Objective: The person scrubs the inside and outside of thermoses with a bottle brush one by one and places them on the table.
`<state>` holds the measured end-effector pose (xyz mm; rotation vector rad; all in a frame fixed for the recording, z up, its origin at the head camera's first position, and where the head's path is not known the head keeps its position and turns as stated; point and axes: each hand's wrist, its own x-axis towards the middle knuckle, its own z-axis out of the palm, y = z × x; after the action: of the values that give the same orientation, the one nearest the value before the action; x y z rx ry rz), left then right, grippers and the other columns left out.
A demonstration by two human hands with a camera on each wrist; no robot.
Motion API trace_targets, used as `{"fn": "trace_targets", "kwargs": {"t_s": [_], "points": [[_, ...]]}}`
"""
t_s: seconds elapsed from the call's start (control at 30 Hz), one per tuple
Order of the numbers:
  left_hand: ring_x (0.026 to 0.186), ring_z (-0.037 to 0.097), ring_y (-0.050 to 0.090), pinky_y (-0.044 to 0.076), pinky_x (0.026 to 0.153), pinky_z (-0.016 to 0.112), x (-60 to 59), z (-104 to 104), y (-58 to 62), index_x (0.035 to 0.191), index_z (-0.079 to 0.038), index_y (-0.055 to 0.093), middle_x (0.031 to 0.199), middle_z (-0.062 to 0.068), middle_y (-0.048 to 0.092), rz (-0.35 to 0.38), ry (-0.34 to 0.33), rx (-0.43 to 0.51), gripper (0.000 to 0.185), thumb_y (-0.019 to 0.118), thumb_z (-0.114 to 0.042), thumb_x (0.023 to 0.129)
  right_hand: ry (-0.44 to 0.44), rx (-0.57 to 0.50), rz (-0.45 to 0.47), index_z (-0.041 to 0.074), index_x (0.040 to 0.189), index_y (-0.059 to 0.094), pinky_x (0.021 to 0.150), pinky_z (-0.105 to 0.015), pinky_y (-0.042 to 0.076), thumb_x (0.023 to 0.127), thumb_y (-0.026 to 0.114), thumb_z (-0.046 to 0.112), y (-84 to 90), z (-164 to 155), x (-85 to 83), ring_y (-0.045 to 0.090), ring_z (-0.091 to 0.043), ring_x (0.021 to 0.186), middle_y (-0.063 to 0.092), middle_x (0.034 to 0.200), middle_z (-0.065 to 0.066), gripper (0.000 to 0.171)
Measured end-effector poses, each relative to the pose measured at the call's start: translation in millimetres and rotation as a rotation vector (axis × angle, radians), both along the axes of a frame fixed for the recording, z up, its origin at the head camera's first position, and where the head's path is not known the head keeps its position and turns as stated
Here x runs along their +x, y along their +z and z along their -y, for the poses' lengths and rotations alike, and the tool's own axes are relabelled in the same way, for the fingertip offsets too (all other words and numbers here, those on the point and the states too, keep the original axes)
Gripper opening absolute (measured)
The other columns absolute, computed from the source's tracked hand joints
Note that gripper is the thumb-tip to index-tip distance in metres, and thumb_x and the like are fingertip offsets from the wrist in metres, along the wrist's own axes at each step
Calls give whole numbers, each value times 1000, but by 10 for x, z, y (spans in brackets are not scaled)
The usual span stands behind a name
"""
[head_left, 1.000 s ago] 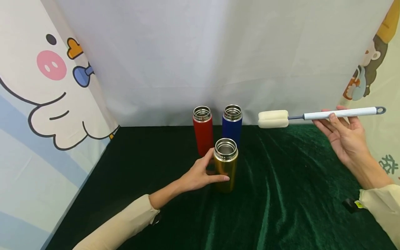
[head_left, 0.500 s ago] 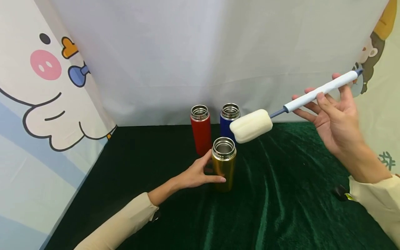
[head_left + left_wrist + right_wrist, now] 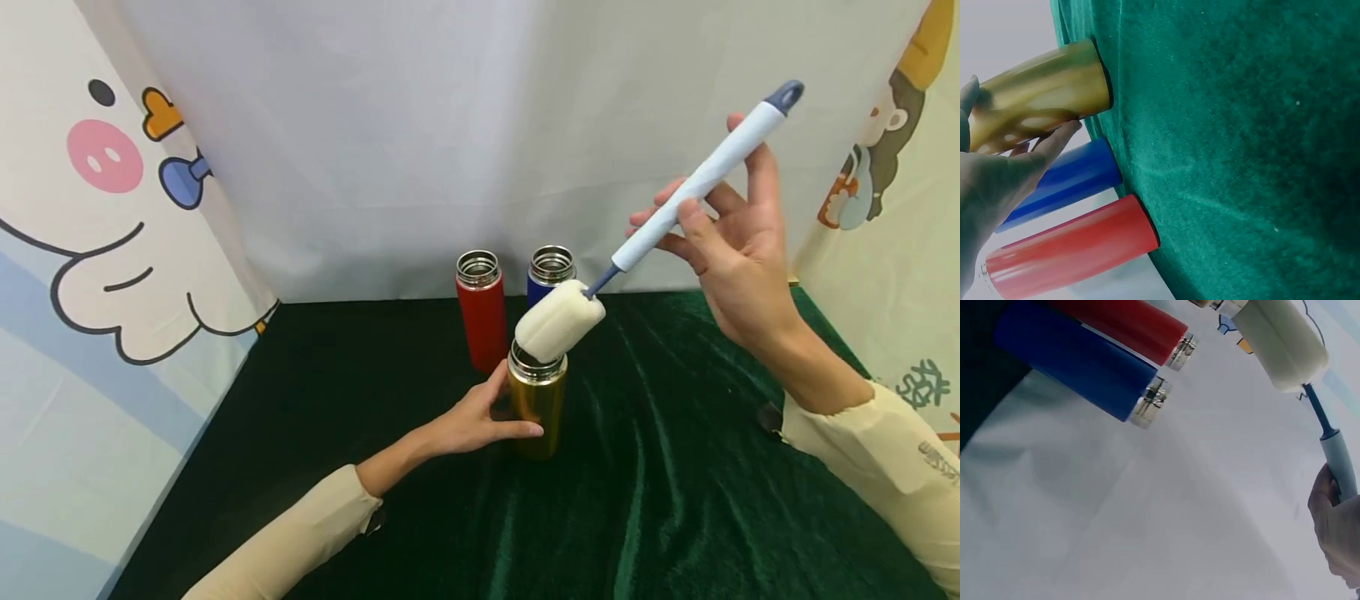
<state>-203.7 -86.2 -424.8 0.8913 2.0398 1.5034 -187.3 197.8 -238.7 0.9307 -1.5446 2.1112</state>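
My left hand (image 3: 468,422) grips the gold bottle (image 3: 538,412) from its left side, thumb across the front. The lidless bottle stands upright on the green cloth. In the left wrist view the same gold bottle (image 3: 1047,90) shows with fingers along its side. High on the right, my right hand (image 3: 738,242) pinches the pale blue handle of a sponge bottle brush (image 3: 697,185). The brush slants down to the left, its cream sponge head (image 3: 558,321) right at the gold bottle's mouth and hiding part of it. In the right wrist view the sponge head (image 3: 1285,344) overlaps the bottle's metal neck.
Behind the gold bottle stand a red bottle (image 3: 482,321) and a blue bottle (image 3: 542,290), both upright and lidless. Dark green velvet cloth (image 3: 697,467) covers the table. A pale curtain (image 3: 390,150) hangs at the back, with cartoon-printed sheets at both sides.
My right hand has moved left and tilted the brush from level to steep, bringing its sponge head to the gold bottle's mouth. My left hand stays on the bottle.
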Motion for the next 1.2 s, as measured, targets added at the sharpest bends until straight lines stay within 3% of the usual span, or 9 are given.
{"fn": "trace_targets", "kwargs": {"t_s": [0.13,0.27,0.47,0.67,0.77,0.9,1.03,1.2], "points": [[152,34,35,50,110,47,13,-22,-20,161,-25,12,166,11,31,-9,-2,30,90,74,-23,95,-29,235,-79,11,163,16,93,-31,60,103,46,-7,142,177,-11,74,-21,95,63,103,-12,70],[150,33,39,51,109,44,34,-48,-35,161,-26,13,165,11,33,-13,-4,48,90,74,-20,95,-143,466,-104,13,164,16,94,-26,59,102,51,-4,192,337,31,74,-17,96,62,107,-16,73],[149,33,40,53,107,41,72,-45,-36,162,-27,12,164,11,35,-15,0,35,91,74,-19,95,-264,682,-117,9,164,14,91,-35,60,98,58,-8,46,501,105,73,-34,104,67,116,-25,81],[149,35,39,53,107,42,66,-28,-21,162,-28,13,164,12,35,-19,-15,50,89,73,-19,96,-208,766,-74,7,160,25,81,-39,63,95,67,-5,-261,577,55,75,-35,98,69,112,-23,79],[149,34,39,53,108,42,53,-22,-37,163,-31,8,164,12,35,-29,-13,48,93,72,-19,97,-164,806,-101,3,151,39,82,-38,63,90,74,-2,-500,572,13,76,-29,96,73,109,-18,70],[149,35,39,53,108,42,59,-10,-52,164,-32,4,164,13,35,-28,-14,40,95,72,-26,97,-134,822,-156,-1,140,50,91,-38,61,87,77,-2,-741,529,1,75,-23,101,73,117,-14,59],[148,35,40,51,109,44,62,2,-76,164,-28,4,164,13,34,-41,-21,20,99,75,-23,95,-81,775,-133,-4,142,46,96,-34,59,91,70,-7,-779,482,7,74,-25,105,73,117,-14,56],[144,32,47,47,114,44,21,-39,-126,163,-20,3,162,15,38,-117,-39,-45,102,76,-11,92,-26,749,-77,-3,149,39,102,-23,53,96,63,-6,-766,432,15,72,-27,113,72,120,-15,58]]}}
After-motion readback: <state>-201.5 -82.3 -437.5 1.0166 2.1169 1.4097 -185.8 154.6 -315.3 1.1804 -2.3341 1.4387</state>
